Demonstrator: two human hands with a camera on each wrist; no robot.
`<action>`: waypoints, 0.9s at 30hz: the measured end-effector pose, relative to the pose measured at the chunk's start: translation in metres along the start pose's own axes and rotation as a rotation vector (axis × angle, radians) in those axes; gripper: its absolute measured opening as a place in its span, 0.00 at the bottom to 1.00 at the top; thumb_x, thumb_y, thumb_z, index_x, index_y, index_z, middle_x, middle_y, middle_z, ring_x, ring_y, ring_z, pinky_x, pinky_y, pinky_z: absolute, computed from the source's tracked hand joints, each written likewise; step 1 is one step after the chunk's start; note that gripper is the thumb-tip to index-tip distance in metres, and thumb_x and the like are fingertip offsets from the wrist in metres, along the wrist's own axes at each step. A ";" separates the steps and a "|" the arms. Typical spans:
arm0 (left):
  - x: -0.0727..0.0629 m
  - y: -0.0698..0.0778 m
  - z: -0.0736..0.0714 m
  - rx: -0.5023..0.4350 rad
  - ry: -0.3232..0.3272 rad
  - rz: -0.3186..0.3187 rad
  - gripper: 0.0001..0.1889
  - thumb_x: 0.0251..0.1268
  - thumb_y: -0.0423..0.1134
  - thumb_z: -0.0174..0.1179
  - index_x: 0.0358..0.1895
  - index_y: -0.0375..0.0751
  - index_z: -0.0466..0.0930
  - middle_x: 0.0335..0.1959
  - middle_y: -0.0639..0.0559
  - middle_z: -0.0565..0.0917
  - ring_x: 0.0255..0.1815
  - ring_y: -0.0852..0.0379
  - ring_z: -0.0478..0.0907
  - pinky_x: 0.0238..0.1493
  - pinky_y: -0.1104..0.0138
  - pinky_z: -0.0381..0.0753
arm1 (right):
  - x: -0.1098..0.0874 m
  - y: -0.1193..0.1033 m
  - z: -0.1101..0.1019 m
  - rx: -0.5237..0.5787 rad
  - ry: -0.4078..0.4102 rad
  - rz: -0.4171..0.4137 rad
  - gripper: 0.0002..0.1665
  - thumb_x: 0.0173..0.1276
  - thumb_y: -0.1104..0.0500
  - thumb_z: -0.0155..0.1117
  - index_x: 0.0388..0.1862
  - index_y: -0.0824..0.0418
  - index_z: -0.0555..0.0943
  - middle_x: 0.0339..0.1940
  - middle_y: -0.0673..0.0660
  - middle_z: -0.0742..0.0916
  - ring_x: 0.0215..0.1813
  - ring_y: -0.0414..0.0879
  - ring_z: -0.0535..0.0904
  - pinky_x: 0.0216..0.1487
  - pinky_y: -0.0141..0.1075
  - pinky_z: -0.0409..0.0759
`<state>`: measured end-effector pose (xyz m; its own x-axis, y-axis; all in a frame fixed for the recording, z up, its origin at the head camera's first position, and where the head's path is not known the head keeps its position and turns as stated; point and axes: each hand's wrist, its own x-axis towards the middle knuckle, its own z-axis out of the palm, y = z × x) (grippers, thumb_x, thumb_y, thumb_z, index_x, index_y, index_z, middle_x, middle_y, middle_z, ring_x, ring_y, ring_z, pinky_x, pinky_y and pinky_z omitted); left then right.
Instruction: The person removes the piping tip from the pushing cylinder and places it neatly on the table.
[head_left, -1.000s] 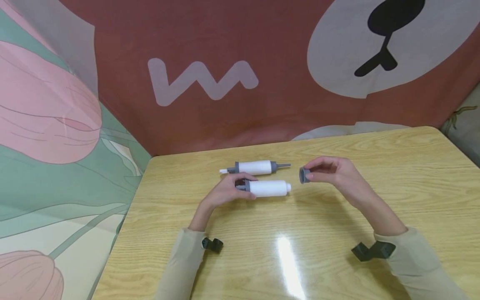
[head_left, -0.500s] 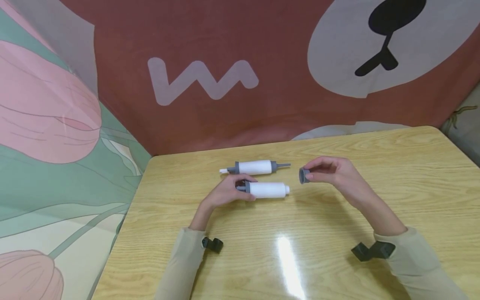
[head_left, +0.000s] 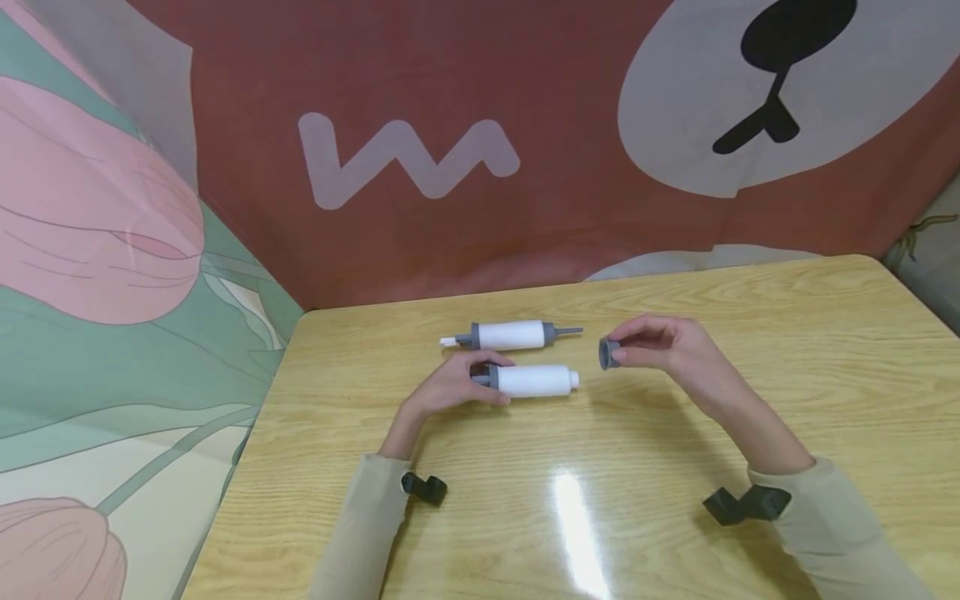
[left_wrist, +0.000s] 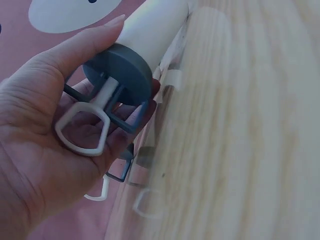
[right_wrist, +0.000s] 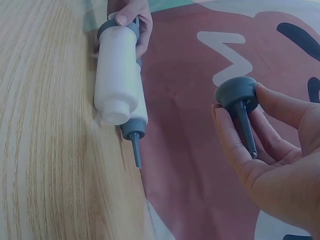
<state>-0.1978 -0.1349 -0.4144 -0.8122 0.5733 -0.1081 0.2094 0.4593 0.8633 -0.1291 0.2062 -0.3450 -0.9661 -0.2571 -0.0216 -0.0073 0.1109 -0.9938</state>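
Note:
My left hand (head_left: 452, 382) grips a white syringe-like tube (head_left: 536, 381) by its grey collar (left_wrist: 120, 72). A white ring-handled plunger (left_wrist: 85, 127) and grey finger loops stick out of that collar toward the palm. The tube's far end shows a bare white neck (right_wrist: 117, 112), pointing toward my right hand. My right hand (head_left: 663, 348) pinches a grey nozzle cap (right_wrist: 237, 95) between thumb and fingers, its wide mouth facing the tube and its narrow spout (right_wrist: 245, 130) toward the palm. A gap separates cap and neck.
A second white tube (head_left: 512, 334), fitted with grey collar and nozzle, lies just behind the held one on the wooden table (head_left: 480, 517). A red cartoon-print cloth (head_left: 420, 250) rises along the table's back edge. Each wrist carries a small black camera.
The held tube has dipped slightly and shifted a little to the left. My right hand keeps the nozzle cap in almost the same place.

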 end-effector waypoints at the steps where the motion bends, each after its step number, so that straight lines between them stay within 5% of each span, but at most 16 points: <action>1: 0.000 -0.001 0.000 -0.002 -0.003 0.000 0.25 0.54 0.43 0.80 0.57 0.48 0.86 0.54 0.52 0.85 0.53 0.53 0.78 0.56 0.58 0.77 | 0.000 0.000 0.000 0.002 -0.001 0.001 0.12 0.71 0.62 0.72 0.51 0.63 0.86 0.44 0.49 0.91 0.46 0.44 0.87 0.54 0.32 0.81; 17: -0.003 0.000 -0.002 -0.001 -0.009 -0.014 0.25 0.55 0.41 0.80 0.57 0.47 0.86 0.54 0.54 0.85 0.54 0.54 0.79 0.59 0.58 0.76 | 0.000 0.002 0.001 -0.001 -0.011 0.011 0.14 0.71 0.61 0.72 0.52 0.65 0.85 0.43 0.50 0.91 0.45 0.44 0.87 0.53 0.33 0.82; 23: -0.004 0.007 -0.002 -0.010 -0.014 0.035 0.25 0.60 0.38 0.76 0.60 0.38 0.83 0.57 0.48 0.86 0.58 0.52 0.80 0.61 0.59 0.78 | 0.000 0.001 0.002 -0.003 -0.005 0.009 0.15 0.71 0.61 0.72 0.53 0.66 0.84 0.43 0.49 0.91 0.45 0.43 0.87 0.53 0.33 0.82; 27: -0.004 0.016 0.000 0.013 0.037 0.089 0.27 0.63 0.39 0.75 0.64 0.34 0.80 0.61 0.42 0.83 0.64 0.47 0.78 0.65 0.55 0.77 | 0.000 0.001 0.003 -0.011 0.004 0.014 0.15 0.71 0.60 0.72 0.53 0.66 0.85 0.43 0.49 0.91 0.45 0.43 0.87 0.52 0.33 0.82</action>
<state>-0.1912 -0.1299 -0.3997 -0.8095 0.5870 -0.0126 0.2888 0.4166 0.8620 -0.1282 0.2038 -0.3461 -0.9673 -0.2512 -0.0353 0.0036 0.1254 -0.9921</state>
